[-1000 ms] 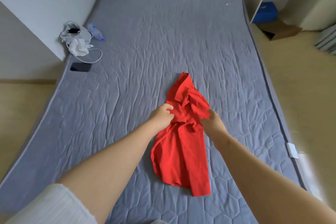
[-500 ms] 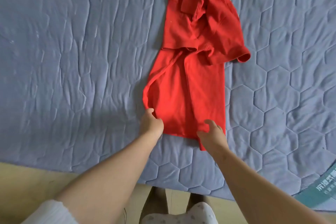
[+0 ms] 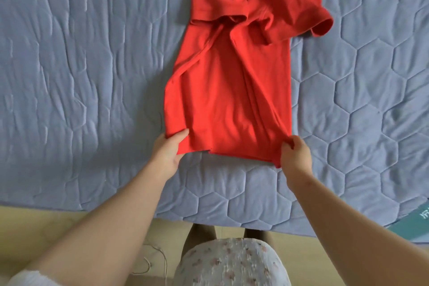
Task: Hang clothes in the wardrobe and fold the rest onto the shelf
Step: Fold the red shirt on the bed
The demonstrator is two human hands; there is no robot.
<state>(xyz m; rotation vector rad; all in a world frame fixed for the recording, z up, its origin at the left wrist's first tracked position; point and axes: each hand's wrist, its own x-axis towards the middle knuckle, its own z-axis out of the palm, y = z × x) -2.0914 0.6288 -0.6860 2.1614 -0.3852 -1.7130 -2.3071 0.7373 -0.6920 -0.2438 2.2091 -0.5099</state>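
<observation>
A red shirt (image 3: 232,100) is lying flat on the blue bed (image 3: 81,76), with its bottom edge near the person. The left grip (image 3: 168,151) is pinching the shirt's bottom left corner, thumb on top. The right grip (image 3: 296,155) is pinching the bottom right corner. One sleeve (image 3: 321,26) is sticking out on the right.

Quilted grey-blue mattress (image 3: 92,81), pale wooden floor (image 3: 34,225), thin cord (image 3: 147,263) on it, teal label (image 3: 414,222) at right

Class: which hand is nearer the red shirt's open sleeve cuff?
Right. The right hand pinches the red shirt at the hem, in line with the sleeve cuff; the left hand holds the opposite hem corner, farther away.
</observation>
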